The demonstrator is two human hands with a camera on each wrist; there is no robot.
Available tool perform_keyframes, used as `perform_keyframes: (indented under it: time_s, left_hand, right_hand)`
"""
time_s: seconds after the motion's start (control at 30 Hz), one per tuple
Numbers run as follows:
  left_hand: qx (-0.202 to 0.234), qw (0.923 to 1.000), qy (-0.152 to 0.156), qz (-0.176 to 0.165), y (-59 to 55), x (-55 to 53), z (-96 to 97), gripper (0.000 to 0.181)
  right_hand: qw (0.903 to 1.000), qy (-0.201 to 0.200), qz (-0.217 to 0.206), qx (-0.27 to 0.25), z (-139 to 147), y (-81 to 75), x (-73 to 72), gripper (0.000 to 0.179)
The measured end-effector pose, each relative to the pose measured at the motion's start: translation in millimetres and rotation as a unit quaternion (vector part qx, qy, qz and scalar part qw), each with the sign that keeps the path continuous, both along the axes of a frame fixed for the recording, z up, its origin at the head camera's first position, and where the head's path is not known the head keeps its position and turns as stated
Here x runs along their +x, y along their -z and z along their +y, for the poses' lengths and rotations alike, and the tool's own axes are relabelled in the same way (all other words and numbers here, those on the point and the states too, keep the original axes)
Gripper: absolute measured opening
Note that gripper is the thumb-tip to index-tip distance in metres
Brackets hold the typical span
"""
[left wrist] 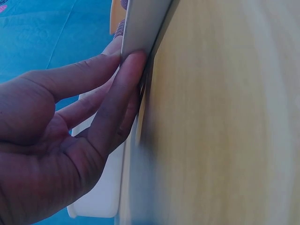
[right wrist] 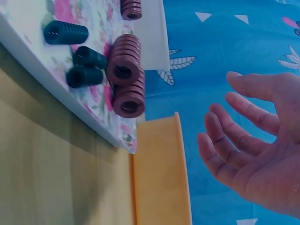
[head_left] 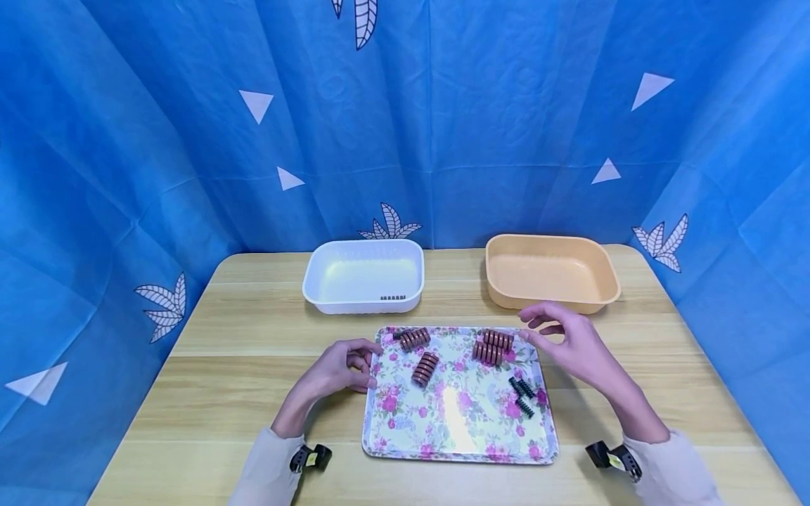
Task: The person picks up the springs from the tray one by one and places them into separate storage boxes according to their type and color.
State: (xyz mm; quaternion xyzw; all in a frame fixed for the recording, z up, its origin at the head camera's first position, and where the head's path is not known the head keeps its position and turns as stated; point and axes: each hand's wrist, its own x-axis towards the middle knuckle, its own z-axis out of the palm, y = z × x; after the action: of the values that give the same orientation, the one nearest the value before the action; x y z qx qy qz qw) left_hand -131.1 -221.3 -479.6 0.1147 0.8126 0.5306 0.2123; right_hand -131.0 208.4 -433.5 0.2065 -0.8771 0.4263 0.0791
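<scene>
A floral tray lies on the table, bearing several brown coil springs and several smaller dark green springs. At its left edge, my left hand grips the rim; in the left wrist view, the thumb and fingertips meet the tray's side. My right hand is raised by the tray's upper right corner, fingers loosely bent and holding nothing. From the right wrist, two brown springs lie together near three green springs.
Behind the tray on the left stands a white bin with a small dark spring inside. An orange bin stands at the back right, close to my right hand. Blue curtains surround the wooden table.
</scene>
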Motion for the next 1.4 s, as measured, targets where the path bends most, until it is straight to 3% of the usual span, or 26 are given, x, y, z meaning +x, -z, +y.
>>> perform_keyframes:
  time_s: [0.3, 0.53, 1.4]
  left_hand:
    - [-0.003, 1.0000, -0.002, 0.001, 0.5, 0.9, 0.7, 0.054]
    - [-0.001, 1.0000, 0.000, 0.002, 0.6, 1.3, 0.7, 0.054]
    - [0.005, 1.0000, -0.004, -0.006, -0.5, 0.5, 0.7, 0.053]
  right_hand:
    - [0.9998, -0.015, 0.005, 0.012, -7, 15.2, 2.3, 0.029]
    - [0.9995, -0.028, -0.015, 0.004, -11, 22.8, 4.8, 0.028]
    - [0.9969, -0.035, -0.025, 0.066, -25, 35.7, 10.1, 0.036]
